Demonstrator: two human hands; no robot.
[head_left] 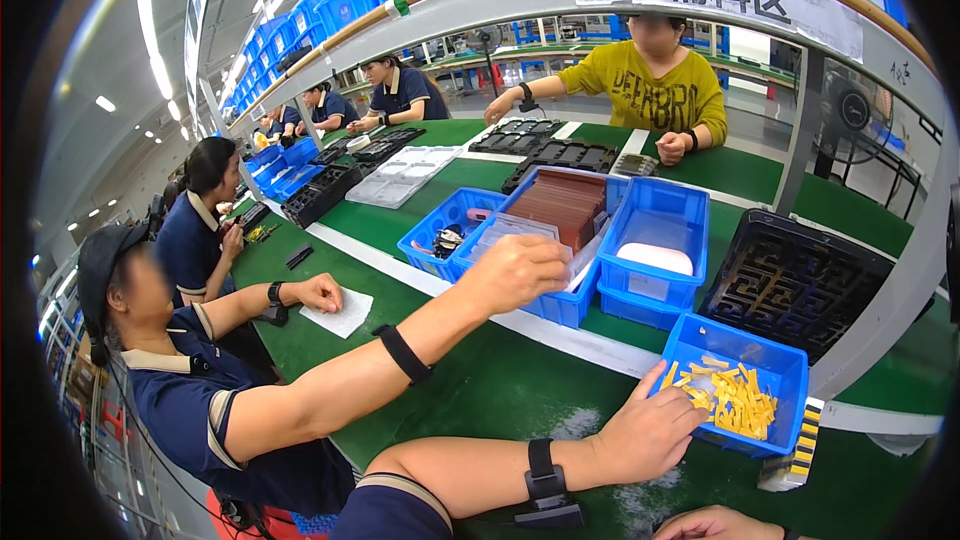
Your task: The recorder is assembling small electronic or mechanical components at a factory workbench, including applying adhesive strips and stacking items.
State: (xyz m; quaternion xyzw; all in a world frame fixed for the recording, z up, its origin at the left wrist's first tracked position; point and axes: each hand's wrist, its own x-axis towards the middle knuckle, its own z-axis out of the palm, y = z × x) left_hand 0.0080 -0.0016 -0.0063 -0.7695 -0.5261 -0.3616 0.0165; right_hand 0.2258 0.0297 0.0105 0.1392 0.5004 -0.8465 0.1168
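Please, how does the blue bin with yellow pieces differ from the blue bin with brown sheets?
The first bin holds loose yellow pieces; the second bin holds brown sheets standing in a row. The left hand is at the first bin's edge, while a co-worker's hand is at the second bin. Both are blue and open on top.

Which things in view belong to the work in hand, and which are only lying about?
Seemingly in use:
- yellow pieces
- blue bin holding them
- left hand, at its rim

Apparently just lying about:
- black tray behind the bin
- pale plastic trays
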